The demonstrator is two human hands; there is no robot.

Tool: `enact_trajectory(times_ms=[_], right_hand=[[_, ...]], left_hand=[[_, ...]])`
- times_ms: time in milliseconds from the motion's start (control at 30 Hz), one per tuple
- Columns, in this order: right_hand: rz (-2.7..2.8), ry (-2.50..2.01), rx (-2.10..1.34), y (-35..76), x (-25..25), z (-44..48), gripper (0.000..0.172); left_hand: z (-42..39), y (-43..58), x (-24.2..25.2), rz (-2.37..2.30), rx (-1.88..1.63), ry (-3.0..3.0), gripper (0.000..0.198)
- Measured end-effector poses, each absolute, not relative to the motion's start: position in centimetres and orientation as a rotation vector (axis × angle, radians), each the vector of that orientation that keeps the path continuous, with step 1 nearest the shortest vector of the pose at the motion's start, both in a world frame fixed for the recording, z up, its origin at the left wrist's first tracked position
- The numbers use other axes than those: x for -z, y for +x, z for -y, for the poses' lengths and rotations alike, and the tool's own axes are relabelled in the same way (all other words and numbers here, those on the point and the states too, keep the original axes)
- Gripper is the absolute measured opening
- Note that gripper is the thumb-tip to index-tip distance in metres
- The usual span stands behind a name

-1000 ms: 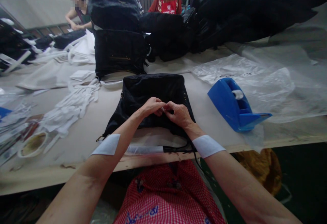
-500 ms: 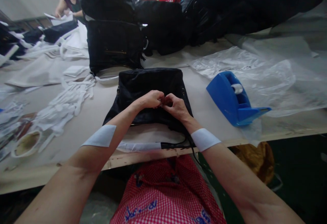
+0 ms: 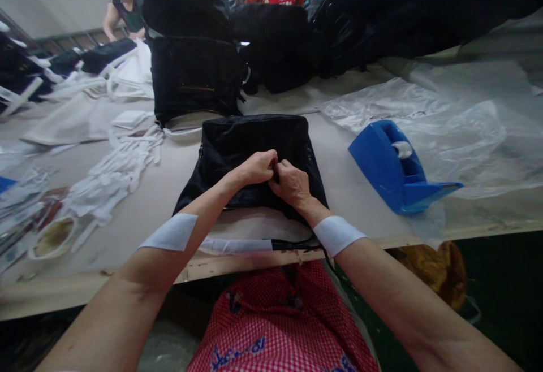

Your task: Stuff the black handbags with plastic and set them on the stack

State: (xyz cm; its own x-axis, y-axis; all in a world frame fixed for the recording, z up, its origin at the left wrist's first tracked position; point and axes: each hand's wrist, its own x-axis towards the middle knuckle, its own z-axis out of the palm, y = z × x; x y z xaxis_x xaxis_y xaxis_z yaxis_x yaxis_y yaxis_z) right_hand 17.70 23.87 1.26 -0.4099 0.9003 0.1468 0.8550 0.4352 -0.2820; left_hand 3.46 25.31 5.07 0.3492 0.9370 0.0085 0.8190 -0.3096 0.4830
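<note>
Black bag (image 3: 254,140) lies flat on the counter (image 3: 348,191), dead ahead of me, near edge almost at the counter lip. Long axis runs left-right. The strap end points at me and the closed far edge points at the upright bag (image 3: 195,78).

Left hand (image 3: 253,168) and right hand (image 3: 293,184) are both on the bag's top face, mid-width. Left fingers (image 3: 268,161) are curled tight, right fingers (image 3: 283,167) the same, and the tips meet knuckle to knuckle. They're clenched on something small at the bag's surface. It's hidden under the fingers, so I can't tell what.

Counts:
- 1 flat bag under my hands.
- 1 upright bag just behind it, with more dark bags piled past that, number unclear.
- 1 blue tape dispenser (image 3: 394,171) to the right, apart from the bag.
- 1 heap of white strips (image 3: 114,174) to the left.
- 2 other people at the far side.
</note>
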Motion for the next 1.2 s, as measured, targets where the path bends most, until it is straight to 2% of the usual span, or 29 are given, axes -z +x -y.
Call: enact_trajectory(times_ms=[167, 367, 667, 800, 867, 1000, 1067, 1133, 1200], right_hand=[[2.421, -1.494, -0.236, 17.8, -0.8, -24.3, 0.025], [2.376, -1.493, -0.241, 18.0, -0.3, -24.4, 0.017], [2.353, -1.431, -0.261, 18.1, 0.7, -25.0, 0.014], [2.298, -1.364, -0.348, 18.6, 0.6, -25.3, 0.011], [2.213, -1.325, -0.401, 18.9, -0.1, -24.8, 0.02], [2.288, -1.157, -0.352, 18.0, -2.7, -21.2, 0.056], [2.455, -1.057, -0.344, 16.9, -3.7, -18.5, 0.06], [2.631, -0.928, -0.383, 16.0, -4.4, -15.9, 0.052], [2.733, -0.799, -0.434, 15.7, -4.8, -14.0, 0.03]], left_hand=[[-24.7, 2.5, -4.0, -1.451, -0.486, 2.403, 0.012], [-24.1, 2.5, -4.0, -1.581, -0.165, 2.683, 0.021], [-24.6, 2.5, -4.5, -1.399, 0.111, 2.908, 0.024], [-24.6, 2.1, -3.7, -1.359, 0.13, 2.972, 0.025], [-24.7, 1.8, -3.1, -1.366, 0.099, 2.967, 0.023], [-25.1, 1.4, -2.2, -1.386, 0.012, 2.896, 0.018], [-25.2, 1.3, -2.2, -1.377, 0.005, 2.869, 0.017], [-25.2, 1.3, -2.4, -1.382, -0.02, 2.859, 0.018], [-25.1, 1.3, -2.6, -1.41, -0.064, 2.848, 0.018]])
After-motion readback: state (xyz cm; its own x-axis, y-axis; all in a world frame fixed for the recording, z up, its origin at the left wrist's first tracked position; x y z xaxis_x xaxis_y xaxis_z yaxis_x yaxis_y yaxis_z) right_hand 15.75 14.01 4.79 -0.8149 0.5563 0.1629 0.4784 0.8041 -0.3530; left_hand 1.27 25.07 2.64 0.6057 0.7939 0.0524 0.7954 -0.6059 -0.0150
